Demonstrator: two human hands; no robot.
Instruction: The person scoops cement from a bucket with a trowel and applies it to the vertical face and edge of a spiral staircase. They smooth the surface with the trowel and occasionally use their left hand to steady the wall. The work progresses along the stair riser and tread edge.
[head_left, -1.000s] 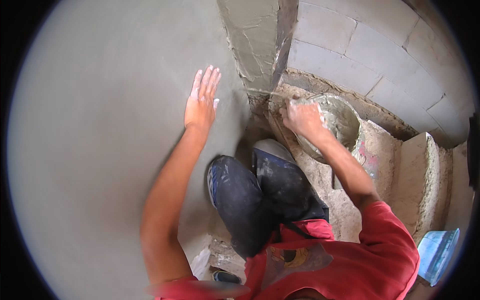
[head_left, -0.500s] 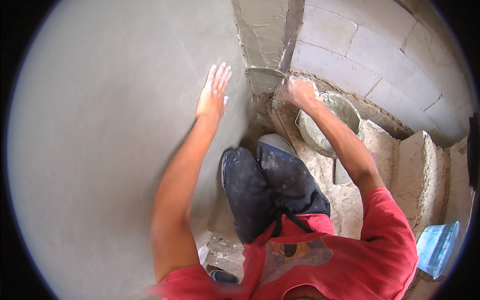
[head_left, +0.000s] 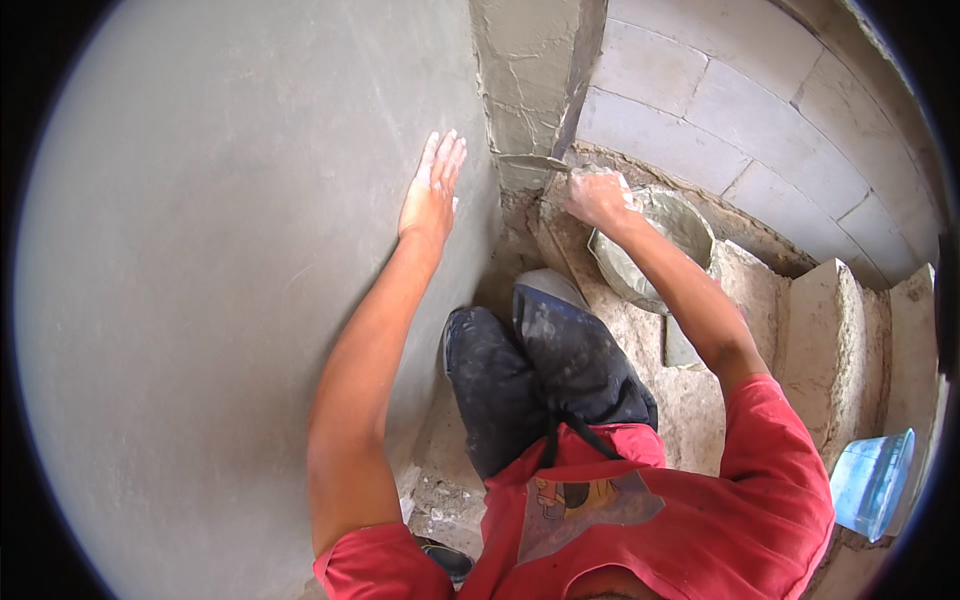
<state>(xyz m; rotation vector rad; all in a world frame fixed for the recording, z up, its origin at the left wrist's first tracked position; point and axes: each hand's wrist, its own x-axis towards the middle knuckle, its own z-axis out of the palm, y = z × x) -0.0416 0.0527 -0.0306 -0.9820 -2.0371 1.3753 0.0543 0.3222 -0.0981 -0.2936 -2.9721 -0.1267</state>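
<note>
My left hand (head_left: pixel 430 200) lies flat and open against the smooth grey plastered wall (head_left: pixel 220 250), fingers pointing up and whitened with plaster. My right hand (head_left: pixel 598 198), smeared with wet mortar, is closed round the handle of a trowel (head_left: pixel 530 160). The thin blade reaches left and touches the lower part of the rough plastered pillar (head_left: pixel 525 80) in the corner. Most of the handle is hidden in my fist. Below my right wrist stands a bucket (head_left: pixel 675 230) with grey mortar in it, partly covered by my forearm.
Concrete steps (head_left: pixel 825 330) run along the right side. A clear blue plastic tub (head_left: pixel 873 480) sits at the lower right. Pale block wall (head_left: pixel 720 110) rises behind the bucket. A small grey slab (head_left: pixel 682 343) lies by the bucket, near my knees.
My right hand and the trowel have shifted slightly down along the pillar. My left hand stays at nearly the same place on the wall.
</note>
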